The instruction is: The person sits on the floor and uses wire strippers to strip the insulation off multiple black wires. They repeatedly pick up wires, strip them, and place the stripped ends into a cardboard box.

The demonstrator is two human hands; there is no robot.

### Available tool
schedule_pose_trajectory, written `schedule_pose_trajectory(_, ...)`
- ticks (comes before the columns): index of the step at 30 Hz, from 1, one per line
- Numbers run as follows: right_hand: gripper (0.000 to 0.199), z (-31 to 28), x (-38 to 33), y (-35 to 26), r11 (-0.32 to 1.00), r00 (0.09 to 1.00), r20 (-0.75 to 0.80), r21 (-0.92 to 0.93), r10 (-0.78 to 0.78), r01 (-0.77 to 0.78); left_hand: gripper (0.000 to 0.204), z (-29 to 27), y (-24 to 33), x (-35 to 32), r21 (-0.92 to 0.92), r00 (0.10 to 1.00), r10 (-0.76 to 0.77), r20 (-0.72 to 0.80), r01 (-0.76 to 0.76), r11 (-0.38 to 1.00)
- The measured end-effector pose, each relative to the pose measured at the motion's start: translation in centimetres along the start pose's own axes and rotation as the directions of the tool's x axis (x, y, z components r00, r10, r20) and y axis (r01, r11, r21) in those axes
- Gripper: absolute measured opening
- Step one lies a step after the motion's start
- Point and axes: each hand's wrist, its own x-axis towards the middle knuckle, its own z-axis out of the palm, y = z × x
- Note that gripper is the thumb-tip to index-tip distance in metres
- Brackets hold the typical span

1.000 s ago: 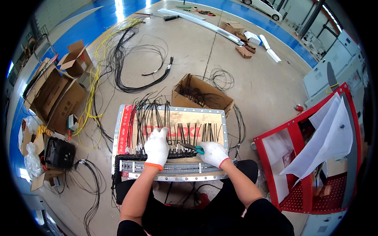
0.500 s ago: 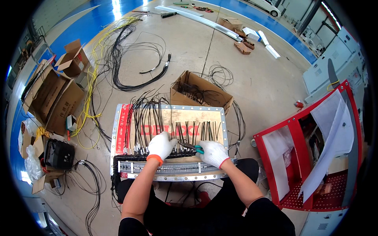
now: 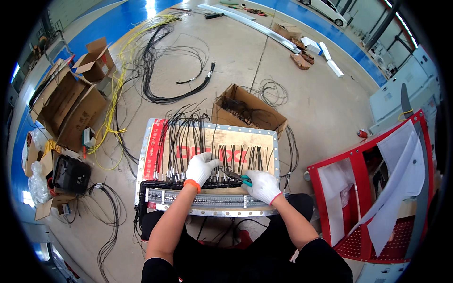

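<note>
Pliers (image 3: 245,179) are held by teal handles in the right hand's (image 3: 264,186) closed grip, nose pointed left among the black wires (image 3: 188,137). Left hand (image 3: 202,168) is curled over the wires; whether any is pinched can't be told. Wires are spread across the board (image 3: 262,138).

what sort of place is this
Likely an electrical workshop: pale grey metal cabinets at right, long black cables bundled on the beige floor, and teal-handled metal pliers in the white-gloved right hand.
</note>
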Motion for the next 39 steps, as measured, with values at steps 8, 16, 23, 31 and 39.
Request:
schedule_pose_trajectory(8,0.030,-1.1,0.3,0.2,1.000,0.994,0.110,0.008,-0.010,0.009,0.026,-0.3,0.6,0.6,-0.365,0.999,-0.037,0.013,0.040,0.930)
schedule_pose_trajectory(16,0.028,-6.3,5.1,-0.6,0.988,0.995,-0.054,0.122,-0.084,0.090,0.026,-0.1,0.6,0.3,-0.340,0.998,-0.042,-0.036,0.027,0.940)
schedule_pose_trajectory(23,0.026,-8.4,12.8,-0.3,0.880,0.963,0.254,-0.434,-0.087,0.194,0.025,0.3,1.1,0.3,-0.326,0.997,-0.056,-0.057,0.034,0.945)
schedule_pose_trajectory(31,0.031,-8.4,14.9,-1.0,0.880,0.875,0.464,-0.351,-0.134,0.321,0.026,0.4,1.1,0.3,-0.312,0.997,-0.045,-0.057,0.025,0.950)
schedule_pose_trajectory(39,0.029,-9.2,13.8,-3.0,0.862,0.908,0.398,-0.409,-0.126,0.299,0.024,0.1,1.5,0.2,-0.311,0.998,-0.051,-0.045,0.034,0.950)
